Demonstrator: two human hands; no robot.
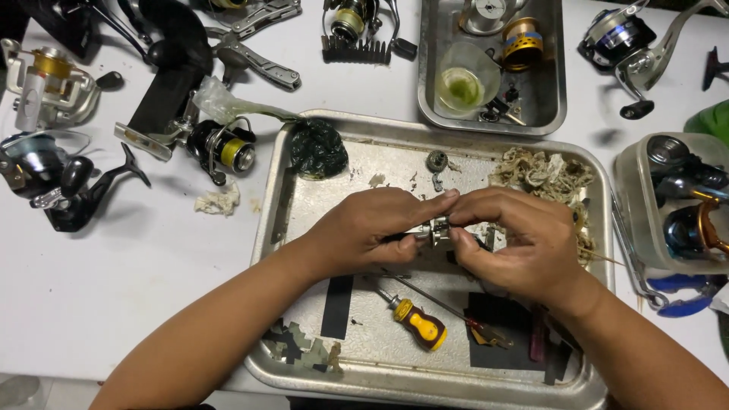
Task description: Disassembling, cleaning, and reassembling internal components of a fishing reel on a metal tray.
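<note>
part: small metal reel part [437, 230], rigid, light, likely greasy; grip by its ends
left hand [364, 231]: pinching it
right hand [516, 243]: pinching it
place: over steel tray [304, 205], counter middle

Our two bare forearms reach in from below and converge at the centre. Our left hand [364, 231] and right hand [516, 239] meet fingertip to fingertip, fingers curled in a pinch.

It was a repair workbench. Fishing reels [220, 146] lay scattered on the white bench [114, 273]. Metal trays [364, 372] held a screwdriver [419, 324].
</note>
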